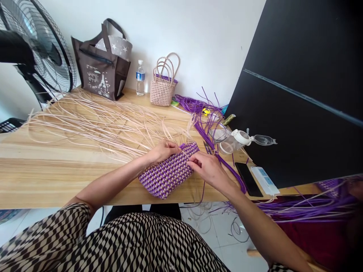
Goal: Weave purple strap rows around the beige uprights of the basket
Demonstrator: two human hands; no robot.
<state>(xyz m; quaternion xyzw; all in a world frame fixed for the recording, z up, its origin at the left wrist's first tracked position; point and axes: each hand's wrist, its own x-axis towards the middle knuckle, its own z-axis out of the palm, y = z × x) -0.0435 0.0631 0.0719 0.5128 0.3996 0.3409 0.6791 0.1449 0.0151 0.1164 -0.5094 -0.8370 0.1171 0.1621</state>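
The desk (70,181) fills the middle, its near edge just before the person's lap, with bare wood open at the near left. A black panel (286,94) closes off the right side. Pale strands (93,124) fan over the left half to the far left edge. The bag (100,68) stands against the wall, right of the fan (42,41). Purple strands (198,126) run down the right, crowding that side. The woven piece (170,173), purple and beige, lies tilted near the front edge, between both hands. The left hand (166,151) pinches at its upper edge, fingers closed; the right hand (205,166) has thumb and fingertips pinched together at its right part. Behind stand a small basket (162,90) and, left of it, a bottle (140,78).
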